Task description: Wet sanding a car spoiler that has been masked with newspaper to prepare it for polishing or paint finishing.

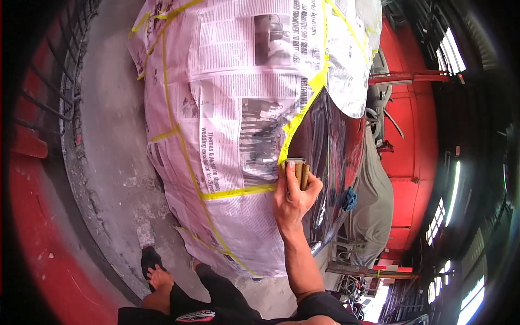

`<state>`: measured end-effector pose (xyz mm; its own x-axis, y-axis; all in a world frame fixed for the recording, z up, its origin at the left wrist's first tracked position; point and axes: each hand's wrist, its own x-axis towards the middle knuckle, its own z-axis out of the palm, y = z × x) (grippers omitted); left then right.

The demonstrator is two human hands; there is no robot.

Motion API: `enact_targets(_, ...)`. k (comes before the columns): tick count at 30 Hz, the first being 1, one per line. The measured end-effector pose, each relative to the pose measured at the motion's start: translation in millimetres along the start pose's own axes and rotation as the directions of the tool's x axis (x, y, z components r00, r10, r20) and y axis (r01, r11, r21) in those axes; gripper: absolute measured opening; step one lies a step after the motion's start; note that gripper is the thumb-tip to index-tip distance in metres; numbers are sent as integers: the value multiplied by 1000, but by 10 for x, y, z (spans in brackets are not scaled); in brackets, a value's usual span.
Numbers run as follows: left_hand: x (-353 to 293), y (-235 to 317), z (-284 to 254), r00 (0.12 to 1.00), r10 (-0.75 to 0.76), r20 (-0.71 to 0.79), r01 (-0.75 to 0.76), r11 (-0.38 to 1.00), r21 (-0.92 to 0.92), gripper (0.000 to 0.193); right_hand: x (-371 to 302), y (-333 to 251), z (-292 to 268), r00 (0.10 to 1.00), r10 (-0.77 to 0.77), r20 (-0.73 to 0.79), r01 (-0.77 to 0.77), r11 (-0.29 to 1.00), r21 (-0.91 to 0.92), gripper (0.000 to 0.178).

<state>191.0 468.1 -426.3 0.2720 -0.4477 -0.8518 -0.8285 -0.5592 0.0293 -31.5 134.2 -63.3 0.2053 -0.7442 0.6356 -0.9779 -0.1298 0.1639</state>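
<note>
A: Where does lettering stand?
B: On the newspaper sheets [230, 111]. A dark mixed-case headline [210, 162] runs sideways, beside a group photograph [264, 132]; bold capital headlines [296, 35] run sideways near the upper edge of the view and down toward the yellow tape [319, 81].
A: And the smaller type?
B: Columns of fine print [222, 67], too small to read.
A: Elsewhere?
B: A red-and-white emblem [196, 316] on black clothing [235, 311], its pale lettering distorted.
</note>
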Motion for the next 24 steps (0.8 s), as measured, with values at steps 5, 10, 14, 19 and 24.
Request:
enact_targets(5,64,-70,32,999,10,35,-10,1000,25,62,443,-73,103,1000,7,6,-7,1000,9,50)
enact_targets(10,7,-91,-72,998,-9,60,7,999,40,64,214,-16,211,1000,-7,-25,7,1000,-15,50)
enact_targets(14,-16,-31,-131,992,-13,124,9,1000,27,63,871,18,358,990,30,-136,-30,1000,-1,44)
enact_targets(19,-14,-103,28,995,-1,103,-3,999,38,63,1043,-27,438,980,101,-169,-108,994,-35,41)
enact_targets(24,-66,-123,-60,997,-21,80,19,999,32,60,458,-55,264,993,15,-120,-20,999,-42,38)
